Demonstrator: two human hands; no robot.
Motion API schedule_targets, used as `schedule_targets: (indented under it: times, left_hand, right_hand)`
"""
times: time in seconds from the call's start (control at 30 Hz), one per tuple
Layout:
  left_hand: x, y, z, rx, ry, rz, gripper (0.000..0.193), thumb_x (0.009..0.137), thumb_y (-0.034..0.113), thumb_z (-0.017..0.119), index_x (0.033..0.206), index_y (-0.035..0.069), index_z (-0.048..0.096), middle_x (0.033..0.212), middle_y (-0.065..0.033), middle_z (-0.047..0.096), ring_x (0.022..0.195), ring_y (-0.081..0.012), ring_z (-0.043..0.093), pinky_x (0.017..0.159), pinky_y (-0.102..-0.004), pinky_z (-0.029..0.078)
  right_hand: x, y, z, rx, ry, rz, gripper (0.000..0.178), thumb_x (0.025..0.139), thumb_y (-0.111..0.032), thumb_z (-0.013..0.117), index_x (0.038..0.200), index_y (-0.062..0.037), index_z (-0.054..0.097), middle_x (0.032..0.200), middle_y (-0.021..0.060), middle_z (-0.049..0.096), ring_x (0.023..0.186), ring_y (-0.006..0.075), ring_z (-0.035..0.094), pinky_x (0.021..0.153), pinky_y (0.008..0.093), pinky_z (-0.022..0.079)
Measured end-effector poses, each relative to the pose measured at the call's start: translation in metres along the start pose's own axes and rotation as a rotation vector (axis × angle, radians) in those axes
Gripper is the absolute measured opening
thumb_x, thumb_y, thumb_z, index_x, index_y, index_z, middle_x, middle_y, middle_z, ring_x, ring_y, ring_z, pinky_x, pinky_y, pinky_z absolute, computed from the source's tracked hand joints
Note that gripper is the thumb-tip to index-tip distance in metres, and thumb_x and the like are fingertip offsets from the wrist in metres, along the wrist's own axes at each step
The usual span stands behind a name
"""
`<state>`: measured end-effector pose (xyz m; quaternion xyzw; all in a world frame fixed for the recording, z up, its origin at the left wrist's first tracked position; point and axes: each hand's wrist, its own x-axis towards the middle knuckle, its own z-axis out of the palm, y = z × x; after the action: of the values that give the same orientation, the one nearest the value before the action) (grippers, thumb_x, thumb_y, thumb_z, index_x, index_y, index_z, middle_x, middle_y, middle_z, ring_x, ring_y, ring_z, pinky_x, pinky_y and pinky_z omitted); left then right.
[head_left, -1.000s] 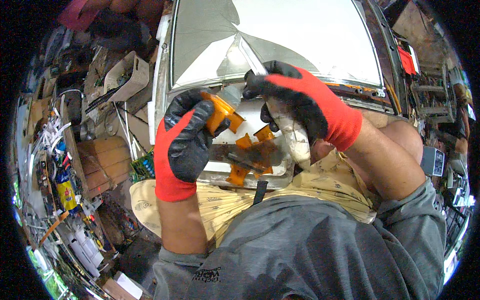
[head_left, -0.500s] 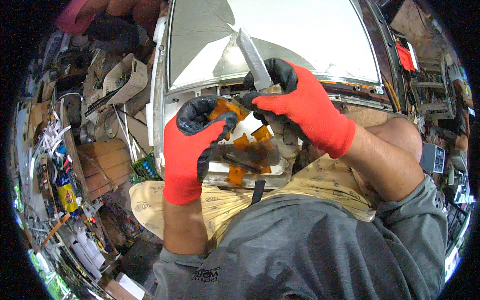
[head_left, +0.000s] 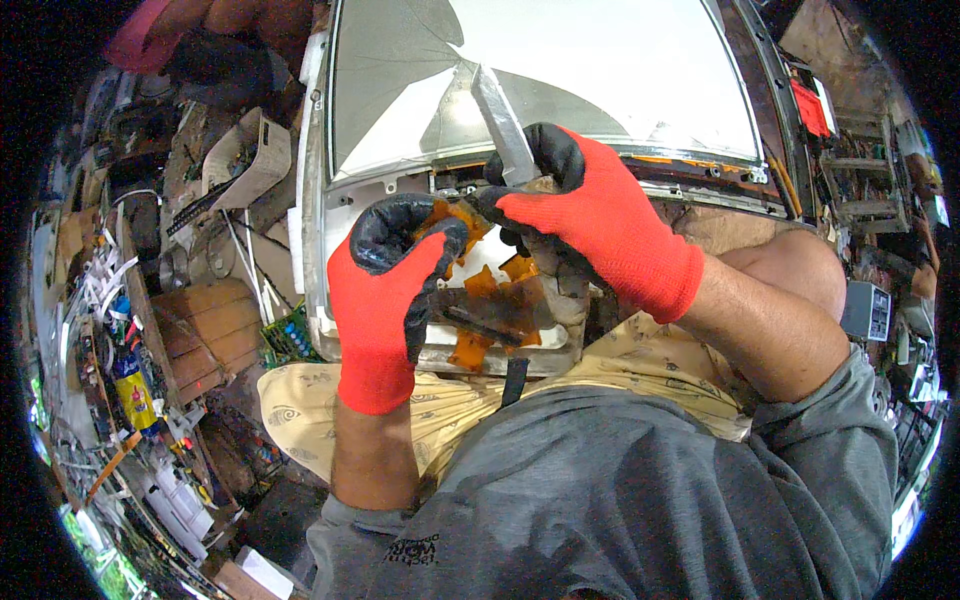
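My left hand point(head_left: 385, 275), in a red glove with black palm and fingers, is closed, pinching an orange translucent film strip point(head_left: 455, 212) between thumb and fingers. Close beside it, my right hand point(head_left: 600, 205), gloved alike, grips a knife point(head_left: 503, 125) whose broad grey blade points up and away over a cracked panel. The right thumb and fingertips meet the strip's end near the knife's handle; the exact contact is hidden. Below the hands, several orange film pieces point(head_left: 480, 300) lie joined to a dark strip on a white surface.
Beyond my hands lies a large flat screen panel point(head_left: 600, 70) with cracked glass inside a metal frame. To the left stand a pale basket point(head_left: 250, 155), a green circuit board point(head_left: 290, 335) and a heap of scrap. A grey box point(head_left: 866, 312) sits at right. Part of another person point(head_left: 225, 25) shows at upper left.
Both hands stay close together with the same grips and shift only slightly. The orange pieces below them have moved a little.
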<state>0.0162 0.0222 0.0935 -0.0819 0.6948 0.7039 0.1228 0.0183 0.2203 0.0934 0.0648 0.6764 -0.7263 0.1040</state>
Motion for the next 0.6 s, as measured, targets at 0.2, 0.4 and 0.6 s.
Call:
schedule_targets:
  times: [0.2, 0.4, 0.6]
  left_hand:
    - [-0.005, 0.001, 0.009, 0.080, 0.043, 0.032, 0.027, 0.081, -0.002, 0.071, 0.107, -0.004, 0.064, 0.093, -0.0076, 0.068, 0.077, -0.0116, 0.064, 0.067, -0.0241, 0.053]
    - [-0.003, 0.007, 0.012, 0.111, 0.040, 0.014, 0.029, 0.082, -0.002, 0.071, 0.110, -0.004, 0.063, 0.096, -0.0091, 0.069, 0.076, -0.0115, 0.064, 0.068, -0.0234, 0.052]
    - [0.001, 0.006, 0.003, 0.022, -0.066, -0.110, 0.031, 0.083, 0.000, 0.071, 0.112, -0.006, 0.064, 0.091, -0.0100, 0.071, 0.075, -0.0122, 0.066, 0.067, -0.0234, 0.053]
  right_hand:
    - [-0.001, 0.007, 0.004, 0.055, 0.043, -0.014, 0.025, 0.079, -0.018, 0.073, 0.094, -0.0005, 0.061, 0.072, 0.0035, 0.062, 0.061, 0.0099, 0.057, 0.054, 0.0282, 0.046]
    - [-0.001, 0.011, 0.004, -0.015, 0.127, -0.151, 0.024, 0.079, -0.019, 0.073, 0.093, -0.0017, 0.062, 0.071, 0.0038, 0.061, 0.063, 0.0101, 0.057, 0.056, 0.0289, 0.047]
    - [-0.008, 0.002, 0.008, -0.078, 0.140, -0.154, 0.028, 0.078, -0.021, 0.074, 0.095, -0.0024, 0.062, 0.073, 0.0057, 0.063, 0.065, 0.0137, 0.059, 0.060, 0.0315, 0.049]
